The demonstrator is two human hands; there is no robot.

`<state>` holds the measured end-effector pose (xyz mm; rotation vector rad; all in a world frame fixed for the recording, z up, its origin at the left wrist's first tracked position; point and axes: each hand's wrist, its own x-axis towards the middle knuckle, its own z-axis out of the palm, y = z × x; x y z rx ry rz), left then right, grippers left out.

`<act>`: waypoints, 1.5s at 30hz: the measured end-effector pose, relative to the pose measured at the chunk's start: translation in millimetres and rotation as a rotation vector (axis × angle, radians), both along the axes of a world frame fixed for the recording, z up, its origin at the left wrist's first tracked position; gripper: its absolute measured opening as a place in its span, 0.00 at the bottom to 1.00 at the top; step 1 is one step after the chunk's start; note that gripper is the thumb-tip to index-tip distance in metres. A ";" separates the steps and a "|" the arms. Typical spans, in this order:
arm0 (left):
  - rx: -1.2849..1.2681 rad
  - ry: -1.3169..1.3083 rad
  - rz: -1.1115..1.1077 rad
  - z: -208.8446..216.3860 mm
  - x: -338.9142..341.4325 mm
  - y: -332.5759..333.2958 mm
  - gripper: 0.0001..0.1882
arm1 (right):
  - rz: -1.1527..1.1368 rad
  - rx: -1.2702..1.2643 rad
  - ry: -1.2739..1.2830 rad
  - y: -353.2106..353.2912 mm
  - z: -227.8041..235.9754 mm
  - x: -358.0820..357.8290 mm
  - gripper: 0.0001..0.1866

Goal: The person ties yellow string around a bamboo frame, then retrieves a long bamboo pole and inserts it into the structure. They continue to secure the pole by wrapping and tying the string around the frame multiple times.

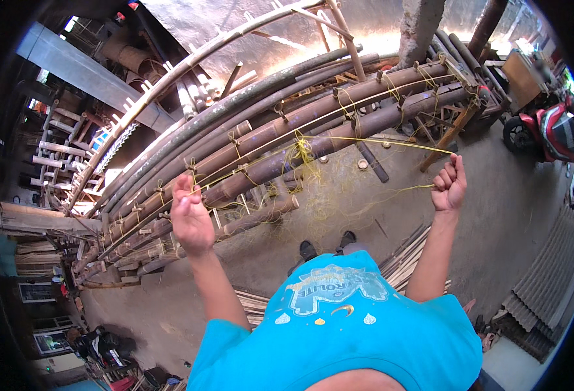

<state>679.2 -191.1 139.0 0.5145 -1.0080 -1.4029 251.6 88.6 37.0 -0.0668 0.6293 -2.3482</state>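
Thin yellow twine (378,140) runs taut from a lashing on a brown bamboo pole (261,169) to my right hand (450,186). That hand is closed in a fist around the twine, out to the right, and a slack strand trails from it. Over the poles on the left is my left hand (192,218), its fingers bent and pinched together. A thin strand seems to lead from its fingertips toward the same lashing. Loose yellow twine hangs in a tangle (309,169) below the lashing. Yellow ties bind the long poles at several spots.
A curved bamboo ladder-like frame (202,49) rises behind the poles. Bamboo strips (407,257) lie on the floor by my feet. A red motorbike (557,133) stands far right, corrugated sheets (544,280) lie at right, and a concrete pillar (418,32) stands behind.
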 end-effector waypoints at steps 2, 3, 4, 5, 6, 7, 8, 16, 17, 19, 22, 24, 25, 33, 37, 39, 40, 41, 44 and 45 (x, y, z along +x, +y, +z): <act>0.135 0.238 -0.042 14.2 -5.4 1.1 0.08 | -0.023 0.021 0.028 6.7 -4.2 -6.6 0.11; 0.196 0.326 -0.066 16.6 -2.5 -3.2 0.09 | -0.048 0.086 0.008 8.9 -6.8 -7.5 0.11; 0.257 0.413 -0.092 18.9 3.3 -9.8 0.10 | -0.074 0.151 -0.012 12.0 -10.9 -6.7 0.11; 0.227 0.574 -0.184 -18.4 35.4 -36.2 0.11 | -0.094 0.218 -0.034 16.6 -15.5 -4.2 0.11; 0.245 0.558 -0.113 -38.8 53.1 -47.5 0.11 | -0.093 0.239 -0.060 22.7 -21.1 -2.1 0.11; 0.269 0.488 0.016 -57.9 70.2 -53.5 0.12 | -0.091 0.256 -0.085 26.9 -27.1 -1.2 0.11; 0.282 0.356 0.158 -78.2 81.6 -53.9 0.12 | -0.088 0.272 -0.115 30.4 -32.2 1.1 0.11; -0.082 -1.062 -0.180 -150.7 -53.8 -2.1 0.15 | -0.132 0.316 -0.061 42.7 -28.7 7.8 0.11; -0.137 -1.064 -0.190 -162.6 -73.6 -3.1 0.15 | -0.137 0.347 -0.042 41.7 -18.8 9.3 0.11; -0.261 -1.088 -0.181 -161.9 -113.0 -3.9 0.17 | -0.134 0.386 0.006 42.7 -7.9 8.3 0.11; -0.138 -1.196 -0.113 -176.8 -161.4 -21.5 0.18 | -0.098 0.398 0.045 47.8 -1.2 19.0 0.12; -0.175 -1.317 0.106 -200.8 -179.9 -31.0 0.18 | -0.084 0.387 0.036 50.0 -2.2 26.9 0.12; -0.191 -1.371 0.221 -211.1 -185.6 -36.0 0.18 | -0.067 0.365 0.018 49.9 -3.9 32.5 0.12; -0.247 -1.220 0.006 -205.4 -158.6 10.9 0.12 | -0.080 0.370 -0.073 76.8 -40.8 49.0 0.12; -0.197 -1.109 -0.296 -244.1 -92.3 46.6 0.13 | -0.084 0.362 -0.063 64.9 -33.3 39.0 0.12; -0.415 -1.257 -0.416 -290.6 -40.5 56.8 0.15 | -0.060 0.345 -0.034 54.4 -27.6 32.4 0.12; -0.381 -1.332 -0.535 -286.0 -23.7 72.1 0.17 | -0.077 0.354 -0.036 55.1 -27.7 29.3 0.12; -0.340 -1.383 -0.594 -279.8 -10.2 82.5 0.20 | -0.090 0.359 -0.035 54.3 -25.5 25.6 0.12; -0.196 -1.495 -0.653 -268.9 37.3 104.3 0.31 | -0.101 0.367 -0.021 49.1 -21.6 10.1 0.12; 0.013 -1.448 -0.490 -272.7 54.7 105.6 0.31 | -0.102 0.373 -0.011 46.6 -18.8 7.1 0.12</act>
